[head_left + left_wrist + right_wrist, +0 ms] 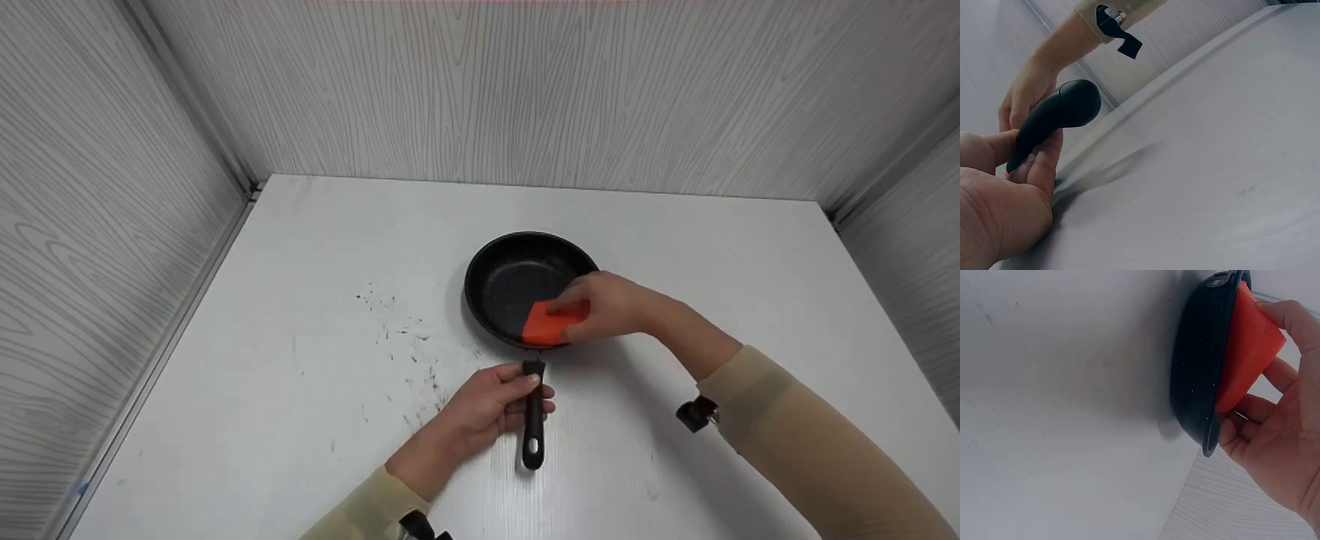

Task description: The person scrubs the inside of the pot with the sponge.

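In the head view, a round black speckled pan (517, 289) on the white table (300, 300) is being wiped; its handle (533, 420) is gripped by the left hand (487, 405). In the left wrist view, the smooth handle (1053, 121) is pinched between thumb and fingers. In the right wrist view, a soft orange sponge (1244, 349) is pressed on the rim by the right hand (1280, 433); firm circular strokes seem needed next.

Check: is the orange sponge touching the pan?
Touching. The right wrist view shows the orange sponge pressed against the pan rim, held by the right hand.
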